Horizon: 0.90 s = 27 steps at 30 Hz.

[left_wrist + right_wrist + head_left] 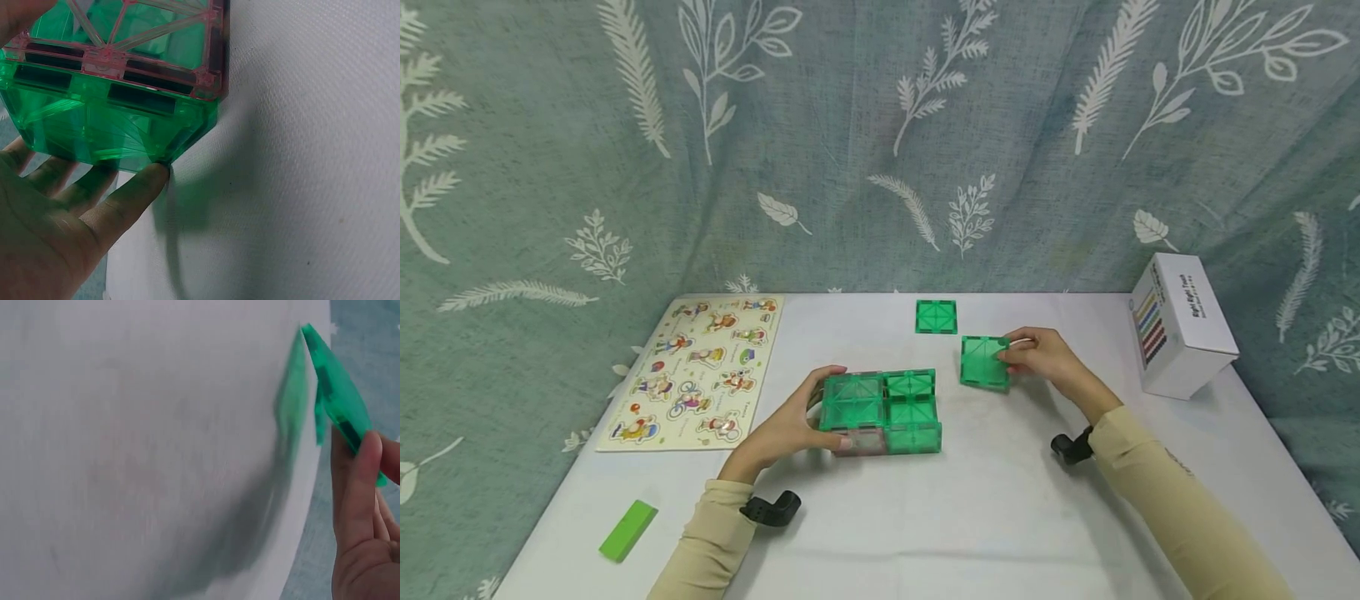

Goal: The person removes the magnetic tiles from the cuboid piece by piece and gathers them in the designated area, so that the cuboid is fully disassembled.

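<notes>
One tile (982, 363), edge-pinched by R fingers (361, 494), apart frm cubes (880, 410).

2 beige-sleeved arms (1180, 500) reach forward, well apart. The bare left hand (790, 426) grips. The bare right hand (1047, 362) pinches.

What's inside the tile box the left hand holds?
Inside the tile box, green panels show through the open right half. A green tile covers the left half; what lies beneath cannot be made out.

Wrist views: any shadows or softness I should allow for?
Right wrist: soft overall, the held tile casting a green-tinged shadow on the white tabletop; left wrist: green and grey shadow beside the tile block; head: tile edges look clearer.
</notes>
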{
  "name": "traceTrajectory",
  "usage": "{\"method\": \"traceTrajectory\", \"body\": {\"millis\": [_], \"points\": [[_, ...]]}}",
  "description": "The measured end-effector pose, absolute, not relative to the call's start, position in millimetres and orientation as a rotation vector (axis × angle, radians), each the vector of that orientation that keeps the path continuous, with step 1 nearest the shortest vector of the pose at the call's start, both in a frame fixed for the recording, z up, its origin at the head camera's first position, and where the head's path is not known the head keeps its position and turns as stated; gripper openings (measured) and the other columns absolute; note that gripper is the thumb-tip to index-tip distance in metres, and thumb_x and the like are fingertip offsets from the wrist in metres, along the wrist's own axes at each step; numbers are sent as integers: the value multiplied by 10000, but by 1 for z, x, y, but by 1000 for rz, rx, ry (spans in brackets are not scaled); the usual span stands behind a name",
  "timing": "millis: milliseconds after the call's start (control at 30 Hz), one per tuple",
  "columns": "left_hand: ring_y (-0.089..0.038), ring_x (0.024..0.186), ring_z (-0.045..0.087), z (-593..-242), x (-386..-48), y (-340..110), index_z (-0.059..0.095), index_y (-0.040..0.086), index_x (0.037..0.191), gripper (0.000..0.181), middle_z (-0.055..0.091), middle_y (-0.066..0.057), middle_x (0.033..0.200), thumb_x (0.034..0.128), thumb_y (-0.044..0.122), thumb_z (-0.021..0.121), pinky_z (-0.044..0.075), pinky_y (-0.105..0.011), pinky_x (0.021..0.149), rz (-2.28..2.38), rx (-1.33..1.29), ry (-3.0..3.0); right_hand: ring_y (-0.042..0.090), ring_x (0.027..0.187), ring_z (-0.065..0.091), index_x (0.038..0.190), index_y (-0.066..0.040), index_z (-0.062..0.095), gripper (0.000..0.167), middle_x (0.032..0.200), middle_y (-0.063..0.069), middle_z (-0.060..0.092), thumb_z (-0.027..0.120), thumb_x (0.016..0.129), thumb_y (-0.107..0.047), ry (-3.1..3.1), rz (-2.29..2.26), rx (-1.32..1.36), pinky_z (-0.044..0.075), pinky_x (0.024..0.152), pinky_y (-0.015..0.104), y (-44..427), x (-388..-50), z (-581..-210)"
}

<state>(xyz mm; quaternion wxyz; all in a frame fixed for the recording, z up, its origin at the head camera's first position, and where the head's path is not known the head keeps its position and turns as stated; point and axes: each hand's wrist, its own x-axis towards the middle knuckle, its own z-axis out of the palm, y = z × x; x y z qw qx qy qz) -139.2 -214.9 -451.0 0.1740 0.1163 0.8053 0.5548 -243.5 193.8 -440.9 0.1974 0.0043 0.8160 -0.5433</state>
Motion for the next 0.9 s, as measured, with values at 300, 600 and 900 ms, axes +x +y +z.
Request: {"method": "traceTrajectory", "body": {"millis": [300, 600, 900], "points": [[-436, 1565, 47, -451, -139, -215, 267, 333, 1535, 1024, 157, -79, 1685, 737, 203, 896, 157, -713, 1187, 1566, 333, 2291, 139, 914, 699, 1463, -9, 458, 581, 1223, 146, 652, 647, 978, -267, 2340, -1500, 128, 598, 838, 279, 199, -265, -438], [-406, 1574, 42, -450, -138, -214, 274, 364, 1521, 1030, 166, -43, 1684, 723, 202, 906, 142, -705, 1196, 1569, 317, 2288, 105, 788, 596, 1383, -23, 573, 492, 1232, 142, 654, 577, 1008, -341, 2522, -1318, 241, 524, 764, 298, 195, -279, -441], [-428, 1569, 31, -451, -139, -215, 270, 329, 1532, 1015, 156, -77, 1686, 741, 196, 891, 133, -712, 1193, 1559, 330, 2294, 61, 629, 595, 1368, 7, 580, 506, 789, -32, 653, 600, 1001, -340, 2518, -1367, 339, 525, 648, 245, 195, -295, -452]]}}
